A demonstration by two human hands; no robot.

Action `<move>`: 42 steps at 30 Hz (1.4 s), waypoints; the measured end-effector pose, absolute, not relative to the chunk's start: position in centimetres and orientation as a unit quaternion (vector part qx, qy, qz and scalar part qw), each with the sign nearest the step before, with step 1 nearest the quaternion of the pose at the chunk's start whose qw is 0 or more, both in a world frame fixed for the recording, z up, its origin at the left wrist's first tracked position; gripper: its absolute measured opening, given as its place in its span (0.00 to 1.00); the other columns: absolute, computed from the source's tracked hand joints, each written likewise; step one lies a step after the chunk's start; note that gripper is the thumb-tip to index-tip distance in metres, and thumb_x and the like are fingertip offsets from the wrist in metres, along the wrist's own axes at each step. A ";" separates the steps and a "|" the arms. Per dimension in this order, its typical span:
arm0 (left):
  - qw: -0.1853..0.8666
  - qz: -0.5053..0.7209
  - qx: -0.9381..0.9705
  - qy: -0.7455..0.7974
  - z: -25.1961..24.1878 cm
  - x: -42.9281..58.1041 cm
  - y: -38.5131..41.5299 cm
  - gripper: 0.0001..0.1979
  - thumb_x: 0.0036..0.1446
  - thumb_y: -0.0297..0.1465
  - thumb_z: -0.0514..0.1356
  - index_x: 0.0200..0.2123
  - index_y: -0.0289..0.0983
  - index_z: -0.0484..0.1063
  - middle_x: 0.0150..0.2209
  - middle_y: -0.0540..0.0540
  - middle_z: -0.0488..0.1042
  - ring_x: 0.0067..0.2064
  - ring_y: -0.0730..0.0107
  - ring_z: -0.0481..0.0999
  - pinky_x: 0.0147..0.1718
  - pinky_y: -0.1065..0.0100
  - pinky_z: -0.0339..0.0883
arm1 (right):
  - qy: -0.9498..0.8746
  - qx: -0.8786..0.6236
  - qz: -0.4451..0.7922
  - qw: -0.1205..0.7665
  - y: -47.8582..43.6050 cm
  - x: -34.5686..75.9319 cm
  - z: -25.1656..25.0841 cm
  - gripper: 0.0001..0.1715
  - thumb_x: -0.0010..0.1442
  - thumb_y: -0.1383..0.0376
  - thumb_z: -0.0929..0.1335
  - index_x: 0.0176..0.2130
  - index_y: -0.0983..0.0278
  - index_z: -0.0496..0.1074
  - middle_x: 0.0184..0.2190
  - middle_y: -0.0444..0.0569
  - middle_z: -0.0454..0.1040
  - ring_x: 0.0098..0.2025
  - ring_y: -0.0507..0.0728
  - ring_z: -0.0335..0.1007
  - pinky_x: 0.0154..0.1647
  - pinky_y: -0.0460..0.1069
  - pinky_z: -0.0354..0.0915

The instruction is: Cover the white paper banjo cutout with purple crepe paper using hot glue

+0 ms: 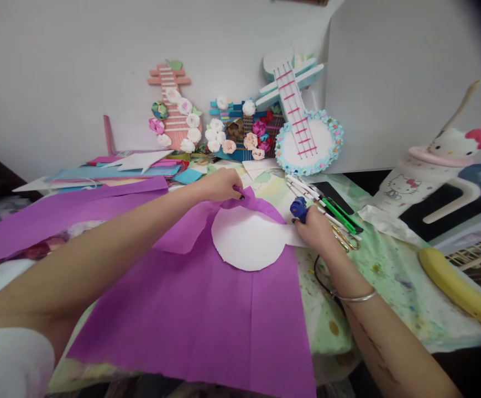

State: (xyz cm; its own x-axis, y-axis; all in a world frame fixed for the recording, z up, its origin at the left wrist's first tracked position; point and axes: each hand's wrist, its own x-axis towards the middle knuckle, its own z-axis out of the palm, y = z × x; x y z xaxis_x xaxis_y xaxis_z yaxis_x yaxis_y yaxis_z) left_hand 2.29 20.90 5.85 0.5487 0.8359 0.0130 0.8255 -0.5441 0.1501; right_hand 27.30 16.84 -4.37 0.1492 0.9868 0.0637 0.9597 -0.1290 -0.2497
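A large sheet of purple crepe paper (207, 309) lies across the table in front of me. On it rests a white round card shape (246, 240). My left hand (219, 185) is closed in a pinch on the purple paper's edge, folding it over the far rim of the white shape. My right hand (317, 229) grips a blue glue gun (299, 209) at the right edge of the white shape, nozzle near the paper. A black cord (321, 279) runs from the glue gun under my right wrist, which wears a thin bangle.
Paper guitar crafts with paper flowers (174, 113) (302, 135) lean on the back wall. Several pens and scissors (327, 210) lie right of my hand. A cat-figure cup (423, 177) and a yellow curved object (456, 287) stand right. Coloured paper sheets (111, 171) pile at back left.
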 end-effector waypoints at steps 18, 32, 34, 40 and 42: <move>0.349 0.095 0.767 0.530 1.9 -4.1 25.1 0.35 0.51 0.52 0.55 0.56 0.34 0.64 0.56 0.37 0.68 0.53 0.61 0.69 0.44 0.68 0.64 | -0.654 -0.746 0.056 0.111 16.9 27.5 -4.6 0.20 0.59 0.59 0.62 0.47 0.70 0.60 0.40 0.63 0.74 0.43 0.65 0.72 0.36 0.52 0.61; 0.419 -0.063 0.739 0.523 0.1 -2.1 27.9 0.20 0.34 0.45 0.68 0.29 0.36 0.77 0.26 0.46 0.77 0.27 0.65 0.73 0.28 0.66 0.67 | -0.694 -0.704 0.074 0.131 16.6 27.7 -4.0 0.16 0.58 0.58 0.65 0.41 0.67 0.64 0.35 0.56 0.74 0.38 0.61 0.70 0.30 0.48 0.55; 0.457 -0.080 0.725 0.509 0.4 -2.4 28.3 0.20 0.32 0.43 0.70 0.29 0.36 0.77 0.27 0.45 0.78 0.29 0.63 0.75 0.31 0.64 0.69 | -0.700 -0.695 0.087 0.140 16.6 27.8 -3.9 0.15 0.56 0.58 0.66 0.39 0.66 0.64 0.34 0.54 0.74 0.36 0.59 0.69 0.29 0.47 0.54; 0.528 -0.117 0.694 0.476 0.4 -3.8 28.9 0.19 0.34 0.41 0.71 0.30 0.38 0.78 0.30 0.43 0.80 0.32 0.60 0.78 0.35 0.59 0.73 | -0.704 -0.675 0.141 0.171 16.5 28.1 -3.9 0.12 0.52 0.60 0.68 0.33 0.64 0.63 0.29 0.48 0.71 0.32 0.55 0.66 0.27 0.46 0.52; 0.538 -0.125 0.687 0.472 0.2 -4.4 28.7 0.18 0.35 0.41 0.71 0.31 0.39 0.78 0.30 0.44 0.80 0.32 0.60 0.78 0.36 0.58 0.73 | -0.700 -0.672 0.159 0.181 16.6 28.1 -4.0 0.12 0.50 0.61 0.69 0.32 0.63 0.63 0.29 0.47 0.71 0.31 0.55 0.66 0.28 0.46 0.52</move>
State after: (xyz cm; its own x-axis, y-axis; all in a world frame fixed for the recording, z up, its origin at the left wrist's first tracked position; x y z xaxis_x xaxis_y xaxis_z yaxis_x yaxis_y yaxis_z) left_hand -4.39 28.72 0.19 0.5231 0.5136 -0.6801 0.7832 0.0250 0.6213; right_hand 28.14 16.56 -3.96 -0.0312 0.9987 0.0405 0.8833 0.0465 -0.4666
